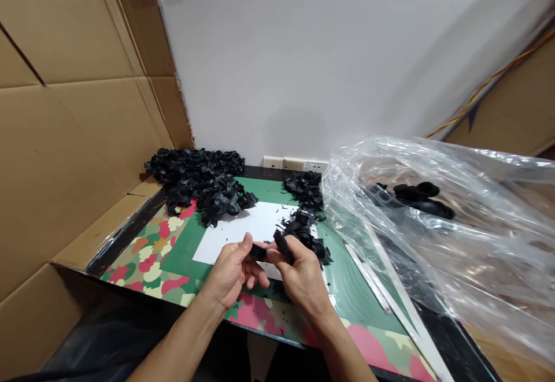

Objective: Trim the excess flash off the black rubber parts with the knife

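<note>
L hand (234,269) is pinching a blk ribbed part (259,252) btwn thumb and fingers, its lower fingers curling loosely beneath. R hand (303,275) is grasping a dark strip-like pc (284,247), ID unclear from where I'm standing, its fingertips meeting the R end of the ribbed part; can't tell exact grip there. Ribbed part is sitting midway btwn the hands, above the near edge of a white sheet (243,229). Sheet is lying on a green mat (184,249), w/ a camo-print cover (145,252) showing at L and near side. Lg pile of blk parts (197,168) is occupying the far L, spilling twd the sheet. More ribbed parts (303,229) are resting just beyond R hand; blk scraps (303,188) are heaping farther back. To the R, a clear plastic bag (477,266) is holding blk pcs (422,197), w/ white strips (381,281) lying nearer. Cardboard (87,110) is standing at far L; wall sockets (292,164) are showing behind.
</note>
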Tool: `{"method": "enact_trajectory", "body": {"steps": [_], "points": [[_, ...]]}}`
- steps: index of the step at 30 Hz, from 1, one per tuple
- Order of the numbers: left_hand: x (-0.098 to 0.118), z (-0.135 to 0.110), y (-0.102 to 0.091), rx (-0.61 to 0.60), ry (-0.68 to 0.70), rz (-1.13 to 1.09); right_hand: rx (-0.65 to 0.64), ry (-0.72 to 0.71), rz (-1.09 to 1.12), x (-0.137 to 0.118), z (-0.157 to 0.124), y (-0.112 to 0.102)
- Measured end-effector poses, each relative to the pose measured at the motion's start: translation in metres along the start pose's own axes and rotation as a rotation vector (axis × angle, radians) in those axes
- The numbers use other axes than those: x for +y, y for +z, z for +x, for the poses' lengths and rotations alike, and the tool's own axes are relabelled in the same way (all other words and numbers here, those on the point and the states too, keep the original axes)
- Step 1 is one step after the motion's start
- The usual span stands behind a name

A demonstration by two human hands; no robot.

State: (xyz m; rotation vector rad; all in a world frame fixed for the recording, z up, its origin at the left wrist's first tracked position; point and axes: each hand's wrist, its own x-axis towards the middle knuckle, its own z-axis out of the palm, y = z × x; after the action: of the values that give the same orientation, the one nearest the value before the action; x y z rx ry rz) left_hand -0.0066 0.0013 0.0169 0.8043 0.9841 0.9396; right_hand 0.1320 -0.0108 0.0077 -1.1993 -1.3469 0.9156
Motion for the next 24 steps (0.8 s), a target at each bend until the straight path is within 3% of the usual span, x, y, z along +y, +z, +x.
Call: {"method": "enact_trajectory", "body": {"steps": [4,9,15,24], "points": [[0.001,-0.001,-0.001,0.039,0.008,0.101,0.082,0.254,0.227,0.004,0.003,0.001],[0.002,-0.005,-0.005,0.183,0.191,0.201,0.099,0.529,0.598,0.004,0.006,-0.002],[0.001,-0.012,0.004,0.100,0.339,0.289,0.016,0.581,0.720,0.003,0.006,-0.002],[0.001,-0.008,0.005,0.123,0.185,0.147,-0.052,0.611,0.817,0.000,0.001,-0.003]]}}
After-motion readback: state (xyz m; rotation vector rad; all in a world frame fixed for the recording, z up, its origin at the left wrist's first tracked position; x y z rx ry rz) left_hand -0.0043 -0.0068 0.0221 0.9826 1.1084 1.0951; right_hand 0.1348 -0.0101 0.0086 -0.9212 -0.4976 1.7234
